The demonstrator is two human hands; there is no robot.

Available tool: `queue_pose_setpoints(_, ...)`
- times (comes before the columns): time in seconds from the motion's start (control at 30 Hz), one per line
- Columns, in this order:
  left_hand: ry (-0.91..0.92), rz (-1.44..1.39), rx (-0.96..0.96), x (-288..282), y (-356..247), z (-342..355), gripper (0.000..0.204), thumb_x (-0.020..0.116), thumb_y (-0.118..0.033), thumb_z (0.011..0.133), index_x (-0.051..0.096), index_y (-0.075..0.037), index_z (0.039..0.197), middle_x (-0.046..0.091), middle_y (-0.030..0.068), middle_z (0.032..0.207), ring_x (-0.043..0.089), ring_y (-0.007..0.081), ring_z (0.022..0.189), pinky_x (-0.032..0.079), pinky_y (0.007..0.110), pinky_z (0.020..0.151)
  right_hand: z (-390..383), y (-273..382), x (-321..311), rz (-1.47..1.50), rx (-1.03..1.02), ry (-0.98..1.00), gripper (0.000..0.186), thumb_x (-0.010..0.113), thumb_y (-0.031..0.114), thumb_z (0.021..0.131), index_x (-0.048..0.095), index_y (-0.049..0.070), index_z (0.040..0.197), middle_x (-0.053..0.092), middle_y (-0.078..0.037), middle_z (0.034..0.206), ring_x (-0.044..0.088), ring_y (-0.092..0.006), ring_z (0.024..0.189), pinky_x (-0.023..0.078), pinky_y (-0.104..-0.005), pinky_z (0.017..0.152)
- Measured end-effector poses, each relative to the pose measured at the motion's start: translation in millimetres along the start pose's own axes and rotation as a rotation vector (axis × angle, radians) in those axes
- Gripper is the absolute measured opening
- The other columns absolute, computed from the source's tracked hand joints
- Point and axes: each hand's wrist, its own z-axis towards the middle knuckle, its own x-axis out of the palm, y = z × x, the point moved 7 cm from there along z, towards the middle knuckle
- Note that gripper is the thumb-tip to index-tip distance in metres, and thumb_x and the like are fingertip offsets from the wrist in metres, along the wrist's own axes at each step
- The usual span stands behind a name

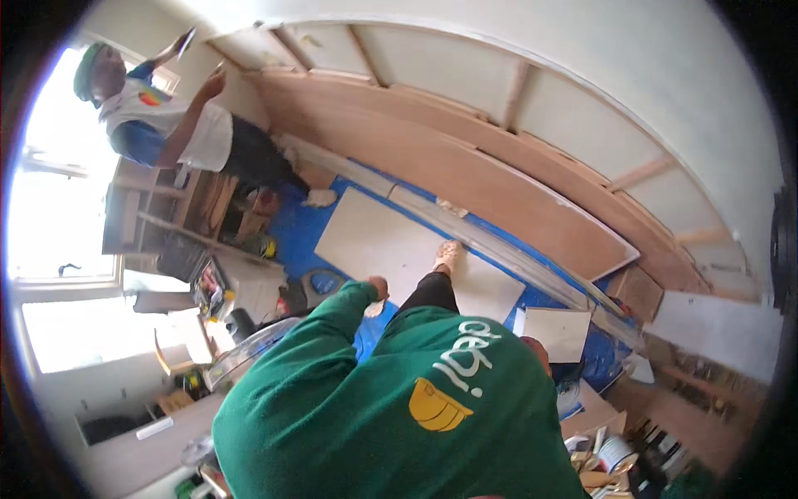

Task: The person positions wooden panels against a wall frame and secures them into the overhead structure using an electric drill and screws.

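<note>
My left hand (379, 289) hangs at the end of a green sleeve, above the floor and near my left shoe (374, 309). Nothing can be seen in it, and its fingers are too small and turned away to read. Only a sliver of my right hand (537, 353) shows past the right side of my green sweatshirt (399, 399); its fingers are hidden. My other shoe (448, 256), pale and patterned, is planted on a large white panel (366, 229) lying on blue floor sheeting (293, 241).
Wooden boards (465, 183) lean along the framed wall. Long pale strips (515, 260) lie before them. A smaller white panel (555, 333) is at right. At far left a co-worker (179, 125) stands with raised hands, holding a phone-like object (186, 41). Tools and clutter (212, 291) fill the left side.
</note>
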Motion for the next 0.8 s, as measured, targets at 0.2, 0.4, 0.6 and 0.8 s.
queue_pose_setpoints(0.2, -0.265, -0.394, -0.070, -104.7, 47.2, 9.3, 0.032, 0.063, -0.035, 0.081, 0.074, -0.010, 0.098, 0.072, 0.0177, 0.101, 0.068, 0.0364, 0.099, 0.054, 0.046, 0.089, 84.1, 92.4, -34.8, -0.062, -0.019, 0.086, 0.044, 0.073, 0.035, 0.087, 0.067, 0.006, 0.120, 0.069, -0.016, 0.111, 0.069, -0.0278, 0.094, 0.056, -0.0382, 0.082)
queue_pose_setpoints(0.4, -0.354, -0.451, -0.077, -194.9, 18.9, 36.1, 0.030, 0.067, -0.038, 0.083, 0.072, -0.014, 0.100, 0.072, 0.0155, 0.098, 0.069, 0.0345, 0.095, 0.054, 0.046, 0.087, 121.7, 141.2, -78.1, -0.037, -0.003, 0.006, 0.043, 0.072, 0.035, 0.088, 0.068, 0.004, 0.118, 0.070, -0.016, 0.112, 0.070, -0.0267, 0.096, 0.056, -0.0394, 0.082)
queue_pose_setpoints(0.6, -0.310, -0.528, -0.028, -204.5, -53.9, 26.7, 0.030, 0.066, -0.036, 0.082, 0.072, -0.012, 0.100, 0.072, 0.0166, 0.102, 0.067, 0.0360, 0.100, 0.052, 0.046, 0.092, 122.9, 92.6, -103.6, -0.136, 0.065, 0.033, 0.042, 0.065, 0.036, 0.090, 0.068, 0.005, 0.117, 0.070, -0.015, 0.113, 0.069, -0.0293, 0.099, 0.053, -0.0398, 0.085)
queue_pose_setpoints(0.8, -0.228, -0.512, -0.056, -163.4, -99.6, 12.8, 0.033, 0.064, -0.035, 0.081, 0.073, -0.013, 0.103, 0.072, 0.0156, 0.105, 0.067, 0.0337, 0.103, 0.052, 0.045, 0.093, 133.0, 36.7, -145.3, -0.206, 0.045, 0.131, 0.036, 0.067, 0.031, 0.090, 0.069, 0.004, 0.113, 0.072, -0.013, 0.107, 0.069, -0.0259, 0.098, 0.053, -0.0376, 0.083)
